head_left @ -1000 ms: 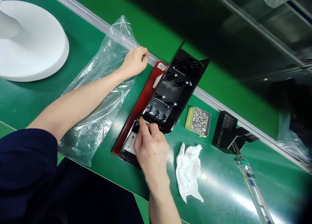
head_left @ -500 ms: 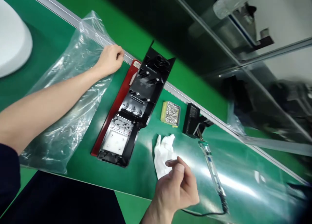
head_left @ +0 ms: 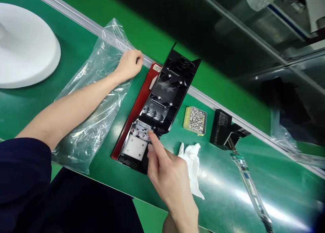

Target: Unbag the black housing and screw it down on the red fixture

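A long black plastic housing (head_left: 169, 87) lies open side up, slanting over a red strip-like part (head_left: 137, 114). At its near end are a white plate (head_left: 134, 147) with small holes and a row of round pinkish pieces (head_left: 139, 134). My right hand (head_left: 172, 175) reaches over this end, index finger stretched out to the row's right end; whether it touches is unclear. Its other fingers are partly hidden. My left hand (head_left: 130, 64) is curled into a loose fist at the table's far rail, left of the housing, above a clear plastic bag (head_left: 101, 101). Nothing shows in it.
A yellow box of small metal pieces (head_left: 195, 119) stands right of the housing. Beyond are a black iron stand (head_left: 222, 130) and a soldering iron (head_left: 250, 185). A white cloth or glove (head_left: 191, 165) lies near my right hand. A white round object (head_left: 27, 47) is far left.
My right hand has moved left from beside the white cloth to the housing's near end, its index finger now extended. My left hand stays at the rail. The view has shifted left.
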A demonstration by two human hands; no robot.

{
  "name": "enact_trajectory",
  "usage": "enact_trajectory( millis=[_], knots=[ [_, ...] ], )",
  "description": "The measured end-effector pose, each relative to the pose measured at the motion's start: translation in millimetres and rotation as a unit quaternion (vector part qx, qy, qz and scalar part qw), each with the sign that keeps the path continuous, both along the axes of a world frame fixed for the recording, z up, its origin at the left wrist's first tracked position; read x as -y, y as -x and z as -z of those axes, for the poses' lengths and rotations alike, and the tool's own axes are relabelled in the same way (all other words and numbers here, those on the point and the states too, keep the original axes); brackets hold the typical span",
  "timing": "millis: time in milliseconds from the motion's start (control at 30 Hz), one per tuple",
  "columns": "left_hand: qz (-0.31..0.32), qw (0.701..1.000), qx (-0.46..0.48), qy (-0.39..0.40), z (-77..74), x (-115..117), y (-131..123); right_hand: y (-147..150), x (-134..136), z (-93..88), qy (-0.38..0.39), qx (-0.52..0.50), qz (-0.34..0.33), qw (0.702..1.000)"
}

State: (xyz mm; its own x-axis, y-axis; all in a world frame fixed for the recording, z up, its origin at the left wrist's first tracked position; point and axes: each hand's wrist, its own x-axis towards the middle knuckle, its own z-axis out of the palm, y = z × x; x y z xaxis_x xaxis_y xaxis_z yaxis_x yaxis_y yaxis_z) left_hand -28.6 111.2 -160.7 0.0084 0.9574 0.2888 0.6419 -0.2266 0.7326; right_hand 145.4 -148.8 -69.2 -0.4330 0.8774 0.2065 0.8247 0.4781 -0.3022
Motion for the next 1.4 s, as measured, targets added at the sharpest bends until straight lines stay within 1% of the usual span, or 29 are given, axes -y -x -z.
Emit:
enact_trajectory(
  millis=[67, 100, 167, 200, 300, 400, 500, 600, 733, 800, 833, 867, 900, 933, 967, 1000, 1033, 1067, 1100, 1200, 1233, 1267, 1300, 1333, 1400],
  knots=[
    [0.007, 1.000, 0.003, 0.011, -1.3, 0.9, -0.1, 12.9, -16.4, 2.1, -0.042, 0.097, -0.004, 0.994],
    [0.009, 1.000, 0.005, 0.015, -2.0, 1.3, -0.3, 17.8, -23.7, 5.3, -0.070, 0.129, -0.001, 0.989],
    [0.011, 1.000, 0.011, 0.022, -3.0, 1.7, -0.7, 25.2, -34.8, 13.1, -0.107, 0.170, 0.006, 0.980],
    [0.012, 1.000, 0.014, 0.024, -3.1, 1.6, -0.9, 27.8, -38.4, 16.6, -0.114, 0.184, 0.006, 0.976],
    [0.010, 1.000, 0.014, 0.025, -2.4, 0.6, -1.4, 31.4, -42.0, 22.0, -0.107, 0.209, 0.011, 0.972],
    [0.008, 1.000, 0.011, 0.021, -1.2, -0.2, -1.8, 30.7, -40.3, 22.4, -0.105, 0.210, 0.028, 0.972],
    [0.008, 1.000, 0.013, 0.019, -1.7, 0.5, -1.9, 27.9, -38.0, 22.2, -0.092, 0.204, 0.021, 0.974],
    [0.008, 1.000, 0.007, 0.024, -4.0, 1.7, -1.4, 22.1, -34.1, 16.7, -0.094, 0.145, 0.027, 0.985],
    [0.011, 0.999, -0.005, 0.033, -5.5, 1.4, -0.4, 5.1, -18.4, 2.3, -0.061, -0.008, 0.029, 0.998],
    [0.012, 0.999, -0.011, 0.032, -5.3, 1.4, -0.3, -8.1, -4.9, 0.3, -0.034, -0.098, 0.049, 0.993],
    [0.013, 0.999, -0.012, 0.033, -5.4, 1.9, -0.3, -15.8, 2.8, 1.7, -0.013, -0.148, 0.073, 0.986],
    [0.014, 0.999, -0.013, 0.035, -5.8, 2.7, -0.5, -24.4, 10.7, 4.6, 0.020, -0.210, 0.106, 0.972],
    [0.013, 0.999, -0.012, 0.039, -6.5, 3.8, -0.8, -33.8, 18.3, 8.5, 0.060, -0.294, 0.158, 0.941],
    [0.014, 0.999, -0.009, 0.049, -7.5, 5.3, -1.0, -44.1, 25.0, 12.8, 0.101, -0.396, 0.226, 0.884],
    [0.014, 0.998, -0.001, 0.061, -8.8, 6.9, -1.1, -55.2, 30.6, 16.8, 0.131, -0.496, 0.295, 0.806],
    [0.016, 0.997, 0.009, 0.073, -10.3, 8.6, -1.0, -66.8, 34.7, 19.9, 0.140, -0.578, 0.363, 0.717],
    [0.018, 0.996, 0.018, 0.081, -12.0, 10.3, -0.7, -78.5, 37.2, 21.6, 0.138, -0.634, 0.420, 0.634],
    [0.019, 0.996, 0.021, 0.084, -13.8, 11.7, -0.2, -90.0, 38.1, 22.0, 0.125, -0.665, 0.465, 0.570],
    [0.017, 0.996, 0.018, 0.082, -15.5, 12.8, 0.3, -100.9, 37.6, 21.3, 0.109, -0.679, 0.497, 0.529],
    [0.007, 0.998, -0.006, 0.068, -18.2, 13.9, 1.4, -126.7, 30.0, 17.8, 0.056, -0.705, 0.540, 0.457],
    [0.004, 0.998, -0.009, 0.065, -17.5, 13.4, 1.4, -132.6, 26.1, 17.8, 0.025, -0.708, 0.549, 0.444],
    [0.004, 0.998, -0.008, 0.059, -15.9, 12.4, 1.3, -137.2, 21.9, 18.6, -0.012, -0.705, 0.557, 0.439],
    [0.005, 0.999, -0.008, 0.053, -13.5, 11.1, 1.2, -140.6, 17.5, 20.1, -0.056, -0.694, 0.566, 0.441],
    [0.006, 0.999, -0.008, 0.046, -10.8, 9.6, 1.0, -143.1, 13.3, 21.6, -0.103, -0.676, 0.575, 0.450],
    [0.007, 0.999, -0.013, 0.034, -5.8, 6.7, 0.4, -147.3, 6.4, 22.3, -0.198, -0.620, 0.587, 0.482]
  ],
)
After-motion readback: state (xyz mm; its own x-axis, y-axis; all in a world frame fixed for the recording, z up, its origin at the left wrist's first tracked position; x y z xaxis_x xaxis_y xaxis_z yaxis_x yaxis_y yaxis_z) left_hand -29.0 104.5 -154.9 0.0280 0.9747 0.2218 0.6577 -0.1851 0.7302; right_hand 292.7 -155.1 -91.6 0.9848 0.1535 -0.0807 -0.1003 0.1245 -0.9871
